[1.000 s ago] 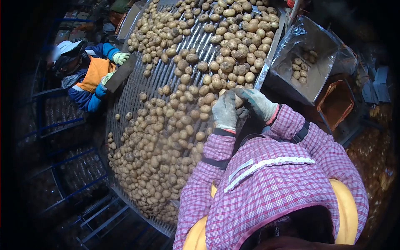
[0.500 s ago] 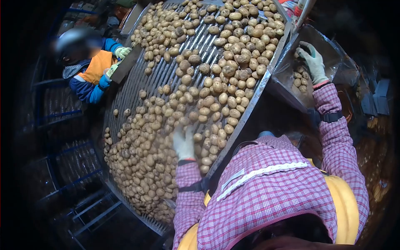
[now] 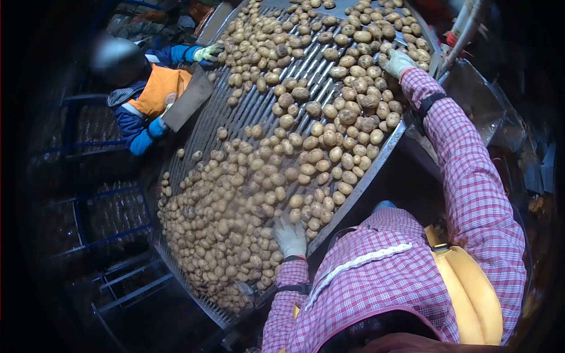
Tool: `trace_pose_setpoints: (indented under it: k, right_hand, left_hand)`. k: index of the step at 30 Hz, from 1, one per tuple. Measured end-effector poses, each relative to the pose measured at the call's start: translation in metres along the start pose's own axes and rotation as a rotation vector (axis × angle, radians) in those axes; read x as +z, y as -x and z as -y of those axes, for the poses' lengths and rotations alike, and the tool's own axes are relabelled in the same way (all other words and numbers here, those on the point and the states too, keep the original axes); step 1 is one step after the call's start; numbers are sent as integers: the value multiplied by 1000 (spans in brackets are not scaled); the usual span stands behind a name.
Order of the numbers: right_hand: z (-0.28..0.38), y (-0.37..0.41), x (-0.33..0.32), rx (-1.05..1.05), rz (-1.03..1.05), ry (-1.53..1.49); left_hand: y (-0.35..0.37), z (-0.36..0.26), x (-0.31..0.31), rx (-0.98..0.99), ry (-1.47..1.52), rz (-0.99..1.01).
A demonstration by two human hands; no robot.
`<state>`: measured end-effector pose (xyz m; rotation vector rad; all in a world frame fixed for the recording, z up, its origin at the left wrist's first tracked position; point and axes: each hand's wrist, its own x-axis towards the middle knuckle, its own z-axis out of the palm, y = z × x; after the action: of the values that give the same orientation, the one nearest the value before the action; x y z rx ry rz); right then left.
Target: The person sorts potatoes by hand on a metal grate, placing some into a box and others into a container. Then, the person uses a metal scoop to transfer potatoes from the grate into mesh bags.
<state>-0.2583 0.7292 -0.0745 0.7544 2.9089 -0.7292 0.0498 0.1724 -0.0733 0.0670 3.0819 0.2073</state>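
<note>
Pale, soil-marked potatoes [image 3: 235, 194] cover much of a slatted metal sorting bed [image 3: 206, 120]. My left hand [image 3: 290, 238], in a whitish glove, rests on the potatoes near the bed's lower right edge, fingers stretched out and parted. My right hand [image 3: 399, 63], gloved alike, reaches over the upper right side of the bed. Its fingers are spread against several potatoes [image 3: 368, 88] there, and none looks lifted. The undersides of both hands are hidden.
Across the bed a co-worker in an orange apron [image 3: 160, 91] has one gloved hand [image 3: 209, 53] by the potatoes, beside a flat board [image 3: 188, 105]. A plastic-lined bin [image 3: 479, 97] stands right of the bed's metal rim [image 3: 382, 144]. An upright pipe [image 3: 465, 29] rises nearby.
My right hand has left the lined bin and come over the potatoes on the bed. My left hand has moved nearer the rim. The co-worker's hand has reached onto the bed; the view has shifted.
</note>
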Motion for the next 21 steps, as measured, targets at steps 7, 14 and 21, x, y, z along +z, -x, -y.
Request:
trace_pose_setpoints:
  k: [7, 14, 21]
  right_hand:
    - [18, -26, 9, -148, 231, 260]
    - [27, 27, -12, -309, 881, -1141]
    - [40, 102, 24, -58, 1307, -1874]
  left_hand:
    - [5, 9, 15, -83, 9, -1]
    - [-8, -21, -22, -172, 119, 118]
    - [-5, -19, -14, -131, -19, 45]
